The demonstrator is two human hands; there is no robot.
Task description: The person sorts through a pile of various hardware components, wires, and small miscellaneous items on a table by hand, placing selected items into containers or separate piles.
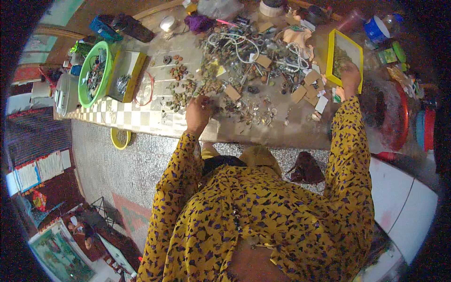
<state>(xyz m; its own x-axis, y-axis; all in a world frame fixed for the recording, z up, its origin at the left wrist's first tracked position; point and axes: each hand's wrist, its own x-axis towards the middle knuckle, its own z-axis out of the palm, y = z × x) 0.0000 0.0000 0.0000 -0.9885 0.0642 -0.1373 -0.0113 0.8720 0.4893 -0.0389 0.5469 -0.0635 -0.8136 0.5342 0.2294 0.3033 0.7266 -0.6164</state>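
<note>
My left hand [198, 114] rests at the near edge of a spread of small green and brown pieces [181, 89], which look like beads or stones. Its fingers are bent and pressed together; whatever is between them is too small to name. Far to the right, my right hand [350, 80] reaches over a yellow-rimmed box [331, 54]. Similar small greenish pieces [343, 55] lie inside that box, beside the fingers. The right fingers look curled, though their tips blend into the pieces and hide anything held.
A heap of jewellery bits [235, 51] with white cords covers the middle of the table. Brown cardboard squares [310, 89] lie near the right hand. At left stand a green basin [82, 89] and another yellow-rimmed box [136, 70]. A red-rimmed tub [405, 117] is at right.
</note>
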